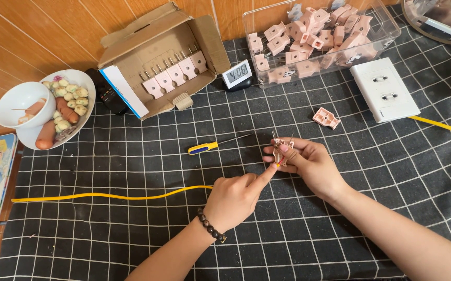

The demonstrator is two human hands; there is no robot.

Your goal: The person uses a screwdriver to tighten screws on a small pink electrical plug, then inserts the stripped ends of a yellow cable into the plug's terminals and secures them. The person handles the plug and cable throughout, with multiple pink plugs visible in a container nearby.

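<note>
Near the middle of the surface (132,244), our right hand (311,164) pinches a small pink plug part (280,151), prongs at twelve o'clock, steadying it. Our left hand (236,198), fingers curled, presses its forefinger against it where the yellow wire (111,196) ends. The screwdriver (212,146) lies at nine o'clock, within reach.

Counts: 2 hands, left hand (234,200) and right hand (311,162). 1 screwdriver (203,148). 1 yellow cable (111,195). 1 cardboard box (132,49) with 5 pink plugs in a row. 1 clear bin (386,31), plugs too heaped to count. 1 loose pink plug shell (326,118). 1 white socket block (384,89). 1 small digital clock (237,74). 2 white bowls.
</note>
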